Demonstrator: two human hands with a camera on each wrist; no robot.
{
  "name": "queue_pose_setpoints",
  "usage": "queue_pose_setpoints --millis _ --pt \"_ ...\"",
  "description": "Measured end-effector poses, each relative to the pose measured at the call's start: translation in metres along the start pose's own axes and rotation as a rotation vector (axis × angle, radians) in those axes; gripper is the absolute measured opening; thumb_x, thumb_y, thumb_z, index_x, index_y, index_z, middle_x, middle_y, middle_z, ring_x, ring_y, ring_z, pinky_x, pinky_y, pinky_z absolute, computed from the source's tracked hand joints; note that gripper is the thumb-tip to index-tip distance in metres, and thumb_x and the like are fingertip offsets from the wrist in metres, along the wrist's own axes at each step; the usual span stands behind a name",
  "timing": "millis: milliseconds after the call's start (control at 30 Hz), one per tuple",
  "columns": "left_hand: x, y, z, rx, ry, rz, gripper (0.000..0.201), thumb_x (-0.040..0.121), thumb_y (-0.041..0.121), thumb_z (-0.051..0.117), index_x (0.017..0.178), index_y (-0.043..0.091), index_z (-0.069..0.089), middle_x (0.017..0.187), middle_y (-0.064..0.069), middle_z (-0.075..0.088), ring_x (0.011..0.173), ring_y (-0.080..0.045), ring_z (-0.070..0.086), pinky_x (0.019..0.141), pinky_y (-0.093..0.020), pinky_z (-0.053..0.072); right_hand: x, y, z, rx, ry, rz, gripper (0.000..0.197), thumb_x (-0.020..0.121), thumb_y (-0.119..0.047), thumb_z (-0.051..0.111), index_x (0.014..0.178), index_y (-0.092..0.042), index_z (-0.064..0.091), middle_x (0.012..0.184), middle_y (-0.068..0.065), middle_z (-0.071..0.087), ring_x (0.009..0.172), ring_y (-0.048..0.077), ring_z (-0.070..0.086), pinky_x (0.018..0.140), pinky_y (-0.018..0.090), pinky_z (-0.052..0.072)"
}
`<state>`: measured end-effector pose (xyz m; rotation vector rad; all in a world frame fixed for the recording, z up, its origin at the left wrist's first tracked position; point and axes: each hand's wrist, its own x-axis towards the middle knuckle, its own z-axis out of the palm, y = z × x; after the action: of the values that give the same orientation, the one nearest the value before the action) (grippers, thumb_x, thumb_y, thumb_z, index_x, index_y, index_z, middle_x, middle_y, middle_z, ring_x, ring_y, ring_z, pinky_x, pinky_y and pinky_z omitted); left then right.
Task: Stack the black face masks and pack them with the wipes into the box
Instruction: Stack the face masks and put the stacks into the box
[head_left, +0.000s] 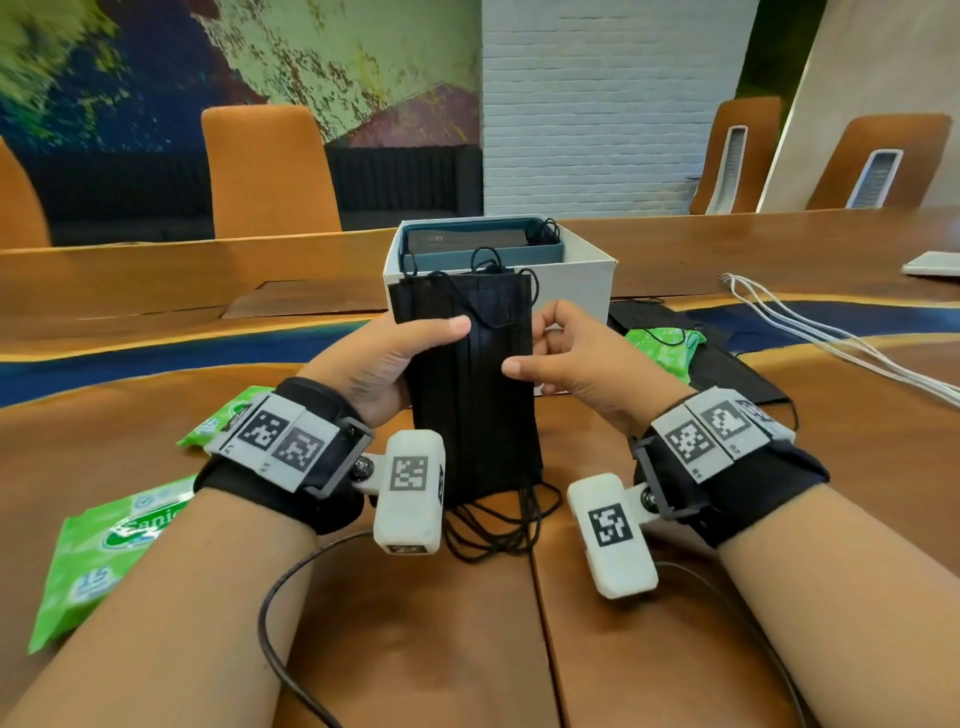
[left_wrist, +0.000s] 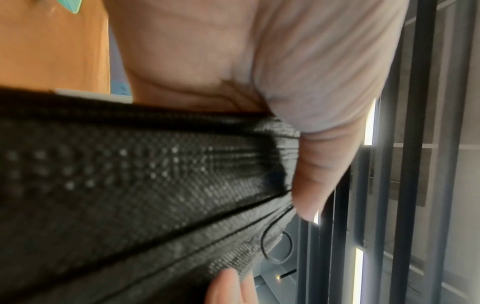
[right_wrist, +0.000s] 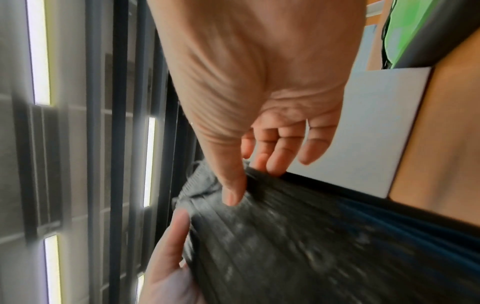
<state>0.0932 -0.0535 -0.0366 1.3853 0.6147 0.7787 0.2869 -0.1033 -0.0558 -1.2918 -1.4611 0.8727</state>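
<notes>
A stack of black face masks (head_left: 472, 384) stands upright on its short end just in front of me, ear loops trailing onto the table. My left hand (head_left: 410, 353) grips its left edge, thumb across the front. My right hand (head_left: 540, 348) pinches the right edge between thumb and curled fingers. In the left wrist view my left hand (left_wrist: 298, 164) lies on the mask fabric (left_wrist: 135, 185). In the right wrist view my right hand (right_wrist: 244, 181) pinches the stack (right_wrist: 298, 236). Behind stands the open white box (head_left: 571, 280), holding a teal tray with dark contents. Green wipes packs (head_left: 104, 551) (head_left: 223, 421) (head_left: 665, 348) lie around.
More black masks (head_left: 727, 374) lie on the wooden table (head_left: 415, 649) at the right, partly under a wipes pack. White cables (head_left: 831, 332) run across the far right. Orange chairs (head_left: 270, 171) stand behind the table. A dark cable (head_left: 275, 597) loops near my left forearm.
</notes>
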Motion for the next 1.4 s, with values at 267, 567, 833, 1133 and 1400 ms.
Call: queue_pose_setpoints --millis 267,567,833,1133,1400 --pt "0.001 0.001 -0.001 -0.035 0.0 -0.015 0.053 0.077 0.006 0.062 0.129 0.013 0.055 0.123 -0.013 0.064 0.116 -0.029 0.06 0.096 -0.049 0.046 -0.011 0.002 -0.004 -0.2 -0.113 0.097 0.041 0.08 -0.041 0.069 0.116 -0.027 0.056 0.109 -0.003 0.063 0.091 0.008 0.06 0.076 0.022 0.047" --pt "-0.002 0.004 0.002 -0.021 -0.091 -0.014 0.053 0.075 0.009 0.061 0.128 0.012 0.056 0.122 -0.013 0.065 0.113 -0.029 0.062 0.091 -0.045 0.05 -0.018 -0.008 -0.002 -0.129 -0.236 0.12 0.011 0.085 -0.023 0.067 0.097 -0.022 0.066 0.087 -0.006 0.072 0.076 0.0 0.068 0.062 0.012 0.05" --pt "-0.003 0.0 0.012 0.068 -0.1 -0.066 0.047 0.078 0.017 0.069 0.124 0.013 0.058 0.11 -0.008 0.07 0.105 -0.021 0.066 0.078 -0.03 0.054 -0.02 -0.011 -0.002 -0.138 -0.079 0.076 0.037 0.082 -0.037 0.069 0.108 -0.012 0.068 0.102 0.004 0.073 0.094 0.01 0.068 0.086 0.023 0.052" --pt "-0.005 0.011 0.015 -0.029 -0.065 0.051 0.052 0.077 0.017 0.062 0.128 0.006 0.056 0.124 -0.017 0.063 0.115 -0.029 0.061 0.095 -0.044 0.048 -0.024 -0.018 -0.006 -0.179 -0.079 0.046 0.019 0.083 -0.033 0.068 0.095 -0.018 0.07 0.089 -0.001 0.074 0.083 0.006 0.069 0.069 0.014 0.05" --pt "-0.006 0.009 0.019 -0.008 -0.059 0.071 0.039 0.076 0.02 0.065 0.116 0.017 0.063 0.12 -0.01 0.067 0.114 -0.025 0.062 0.098 -0.047 0.046 -0.023 -0.013 -0.004 -0.254 -0.231 0.127 0.028 0.086 -0.038 0.064 0.114 -0.035 0.06 0.103 -0.016 0.067 0.096 -0.002 0.061 0.081 0.014 0.045"
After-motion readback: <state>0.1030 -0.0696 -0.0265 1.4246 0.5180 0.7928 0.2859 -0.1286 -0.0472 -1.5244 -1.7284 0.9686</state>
